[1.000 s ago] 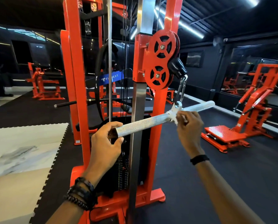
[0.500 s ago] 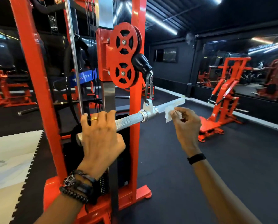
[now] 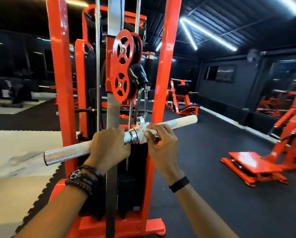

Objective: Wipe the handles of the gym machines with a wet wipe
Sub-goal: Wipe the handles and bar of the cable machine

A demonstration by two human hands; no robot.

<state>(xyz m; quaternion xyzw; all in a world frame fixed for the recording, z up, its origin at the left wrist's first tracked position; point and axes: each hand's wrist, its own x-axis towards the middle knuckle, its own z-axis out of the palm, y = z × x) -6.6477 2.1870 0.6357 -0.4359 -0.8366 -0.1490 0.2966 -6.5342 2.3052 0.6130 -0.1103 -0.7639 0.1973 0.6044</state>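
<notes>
A knurled silver bar handle (image 3: 66, 153) hangs by a carabiner (image 3: 141, 103) from the orange cable machine's pulley block (image 3: 122, 66). My left hand (image 3: 109, 146) grips the bar just left of its centre swivel. My right hand (image 3: 162, 143) pinches a white wet wipe (image 3: 148, 131) against the bar just right of the swivel. The bar's right end (image 3: 183, 121) sticks out bare past my right hand, tilted up and away.
The orange machine frame (image 3: 61, 83) and its black weight stack (image 3: 126, 191) stand directly behind the bar. Other orange machines stand at the right (image 3: 257, 165) and far back (image 3: 183, 98). Black rubber flooring lies to the right, pale marble-look floor (image 3: 14, 152) to the left.
My left hand slid right along the bar, from near its left end to beside the swivel. My right hand brought the wipe back to the centre. The view shifted, so the bar's left end now shows.
</notes>
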